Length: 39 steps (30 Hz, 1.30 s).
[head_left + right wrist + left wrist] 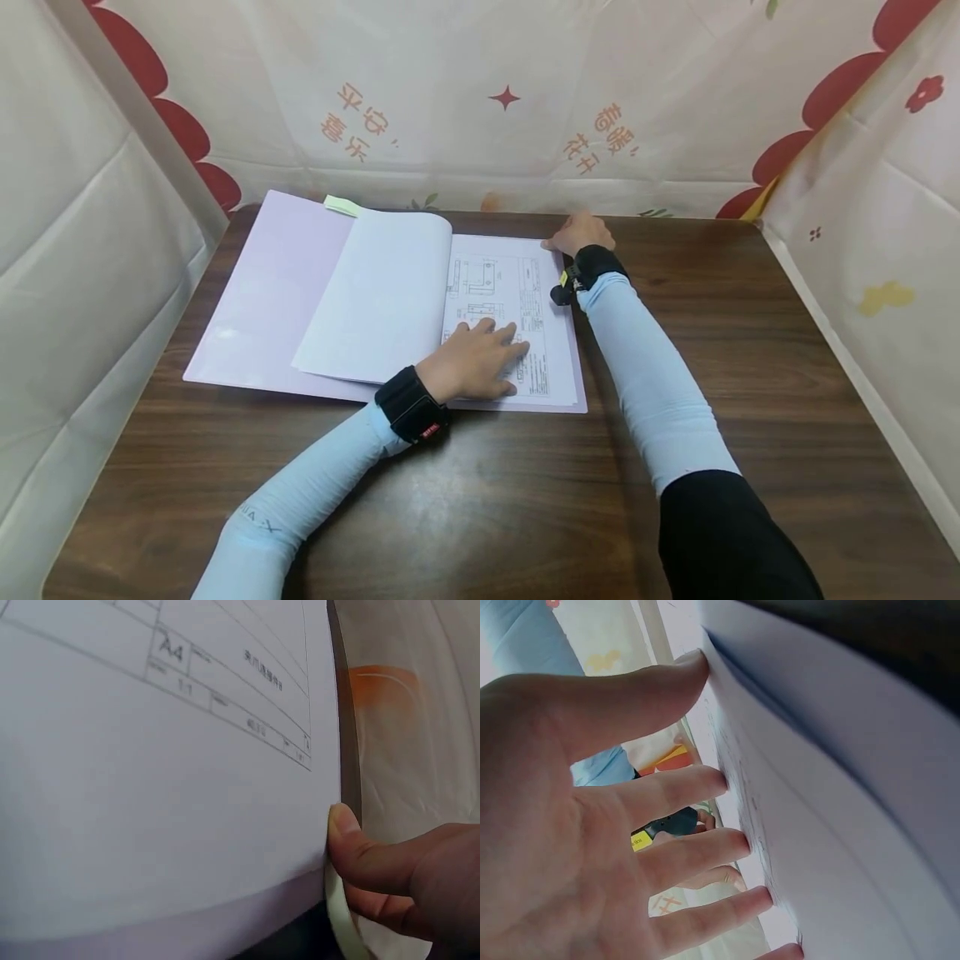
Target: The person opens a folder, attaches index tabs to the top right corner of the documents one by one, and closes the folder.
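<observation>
Worktop (525,500): dark wood, carrying an open lilac folder (262,292).
Left hand (472,362): fingers straight, pressing flat on the drawing sheet (517,308).
Right hand (579,232): pinching the sheet's far right corner between thumb and fingers.

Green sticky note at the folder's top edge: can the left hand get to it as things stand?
Probably yes. The left hand lies flat on the drawing page, holding nothing, and only turned blank pages lie between it and the sticky note. It would have to let go of the page.
</observation>
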Tool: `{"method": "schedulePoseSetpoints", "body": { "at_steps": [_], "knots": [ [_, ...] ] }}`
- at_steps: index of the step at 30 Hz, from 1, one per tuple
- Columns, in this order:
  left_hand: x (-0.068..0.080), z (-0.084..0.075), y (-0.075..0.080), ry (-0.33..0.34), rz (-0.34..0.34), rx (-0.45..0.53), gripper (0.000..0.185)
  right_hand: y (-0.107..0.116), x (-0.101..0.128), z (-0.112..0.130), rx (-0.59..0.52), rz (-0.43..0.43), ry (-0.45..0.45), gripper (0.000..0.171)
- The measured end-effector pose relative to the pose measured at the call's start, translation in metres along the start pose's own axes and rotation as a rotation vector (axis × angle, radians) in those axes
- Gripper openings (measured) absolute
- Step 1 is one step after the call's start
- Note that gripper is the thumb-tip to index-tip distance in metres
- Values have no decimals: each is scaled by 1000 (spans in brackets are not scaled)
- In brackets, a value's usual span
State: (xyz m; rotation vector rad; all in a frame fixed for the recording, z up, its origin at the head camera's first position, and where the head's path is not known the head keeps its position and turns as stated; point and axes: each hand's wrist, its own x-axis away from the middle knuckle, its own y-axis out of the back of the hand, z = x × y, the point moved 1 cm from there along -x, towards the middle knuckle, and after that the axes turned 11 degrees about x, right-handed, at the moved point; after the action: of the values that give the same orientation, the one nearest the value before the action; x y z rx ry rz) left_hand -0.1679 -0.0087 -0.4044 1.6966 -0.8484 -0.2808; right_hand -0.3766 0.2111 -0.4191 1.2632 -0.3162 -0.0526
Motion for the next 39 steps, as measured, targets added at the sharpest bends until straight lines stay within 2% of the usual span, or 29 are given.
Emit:
{"method": "schedulePoseSetpoints", "body": {
  "at_steps": [3,5,7,10,15,18,20,22,25,28,31,35,39],
  "knots": [
    [1,1,0,-7,-7,-1,71,4,-1,0,95,12,-46,78],
    [1,1,0,-8,-9,2,71,6,-1,3,185,15,-51,86],
    [2,2,-1,-2,-9,4,72,6,0,8,267,-8,-8,83],
    [2,2,-1,13,-8,4,71,3,3,16,320,-91,107,74],
    [2,1,-3,11,-13,11,71,2,21,14,229,-231,257,46],
    [2,0,-5,5,-9,25,71,8,46,0,132,-243,405,34],
    [2,-1,-7,7,-1,25,71,9,70,-13,92,-211,544,33],
    [1,-2,-8,1,0,14,72,6,97,-29,79,-140,688,37],
    [0,-4,-8,-10,-6,-8,71,-3,135,-54,111,5,807,60],
    [0,-5,-7,-13,-15,-9,70,-12,161,-68,167,147,833,90],
    [-1,-6,-7,-1,-17,8,70,-18,173,-72,206,210,825,107],
    [-1,-3,-6,-1,-8,30,69,-20,174,-70,231,196,819,109],
    [1,0,-1,-18,-10,37,70,-21,171,-66,230,167,840,101]
  ]
}}
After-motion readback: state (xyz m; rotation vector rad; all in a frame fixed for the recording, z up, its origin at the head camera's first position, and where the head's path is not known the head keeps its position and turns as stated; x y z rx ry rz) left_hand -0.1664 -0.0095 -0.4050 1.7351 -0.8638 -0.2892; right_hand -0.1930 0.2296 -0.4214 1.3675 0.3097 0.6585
